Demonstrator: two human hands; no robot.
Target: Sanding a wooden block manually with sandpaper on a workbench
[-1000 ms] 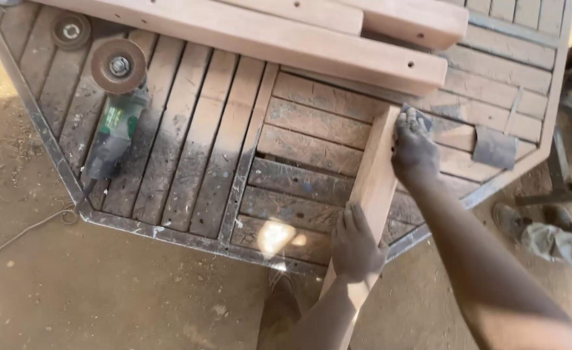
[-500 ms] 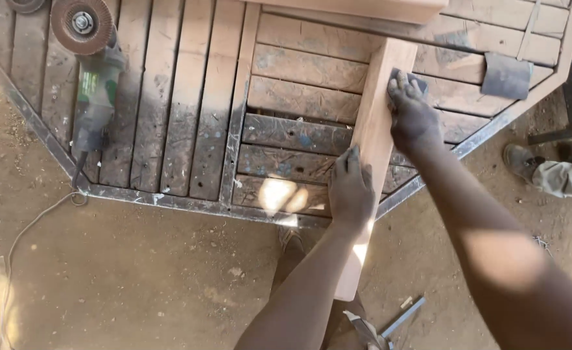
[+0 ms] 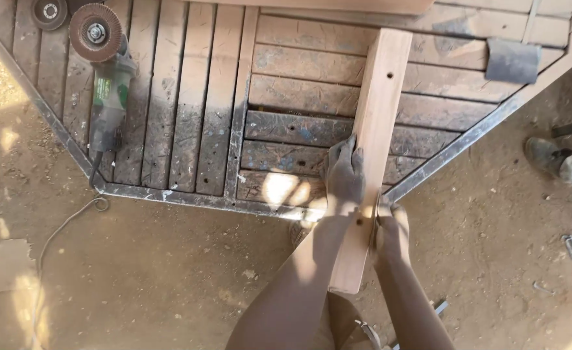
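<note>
Wooden plank (image 3: 371, 149) | right hand (image 3: 393, 233) moved nearer | both hands' fingers grip it

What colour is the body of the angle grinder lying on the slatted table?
Green and grey angle grinder, seen in the head view.

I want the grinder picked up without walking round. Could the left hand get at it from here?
Probably yes, with a stretch. The left hand rests on the plank; the grinder lies well to the left on the slatted table, nothing between. It would have to let go first.
</note>
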